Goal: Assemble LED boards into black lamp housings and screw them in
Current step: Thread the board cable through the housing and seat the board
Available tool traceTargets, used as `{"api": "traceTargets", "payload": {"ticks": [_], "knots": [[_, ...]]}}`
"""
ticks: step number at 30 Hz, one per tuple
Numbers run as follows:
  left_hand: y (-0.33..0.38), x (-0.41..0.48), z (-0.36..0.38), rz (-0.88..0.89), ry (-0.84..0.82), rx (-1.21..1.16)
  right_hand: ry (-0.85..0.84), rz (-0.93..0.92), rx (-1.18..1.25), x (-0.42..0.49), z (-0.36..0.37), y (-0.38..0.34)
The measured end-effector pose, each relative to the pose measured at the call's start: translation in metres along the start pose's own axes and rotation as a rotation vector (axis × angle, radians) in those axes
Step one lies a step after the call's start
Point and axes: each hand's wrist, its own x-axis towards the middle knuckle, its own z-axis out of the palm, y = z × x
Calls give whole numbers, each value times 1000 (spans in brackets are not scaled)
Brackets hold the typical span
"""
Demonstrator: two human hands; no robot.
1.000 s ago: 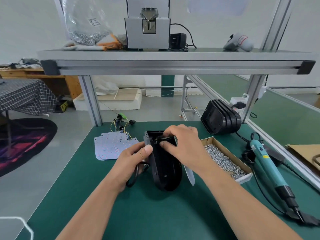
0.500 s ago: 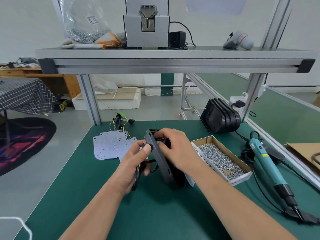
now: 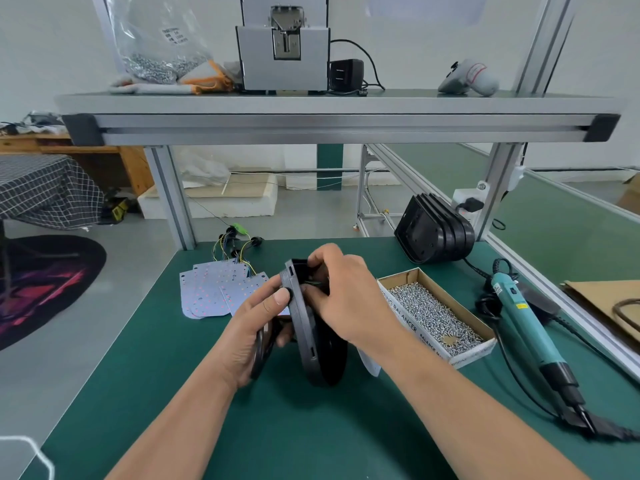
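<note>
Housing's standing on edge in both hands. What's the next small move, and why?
Probably: right hand eases the wires into the black housing at its upper end while left hand steadies the rim; right fingers reach inside there, and screwdriver and screws lie untouched.

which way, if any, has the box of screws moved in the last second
No. The box of screws keeps its place, with the same gap to the teal screwdriver and the stack of housings; only the camera shifted.

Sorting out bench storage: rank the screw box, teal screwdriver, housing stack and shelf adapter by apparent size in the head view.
1. Screw box and teal screwdriver: alike, unranked.
2. Housing stack, though farther away.
3. Shelf adapter, farthest, so unsure.
</note>
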Motion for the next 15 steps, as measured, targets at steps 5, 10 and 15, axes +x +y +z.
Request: {"api": "traceTargets", "payload": {"ticks": [5, 10, 15], "knots": [[0, -1, 1, 5, -1, -9, 38, -54, -27, 2, 1, 3], [4, -2, 1, 1, -1, -6, -63, -132, -98, 10, -7, -4], [6, -2, 0, 5, -9, -23, -209, -199, -164, 10, -8, -8]]}}
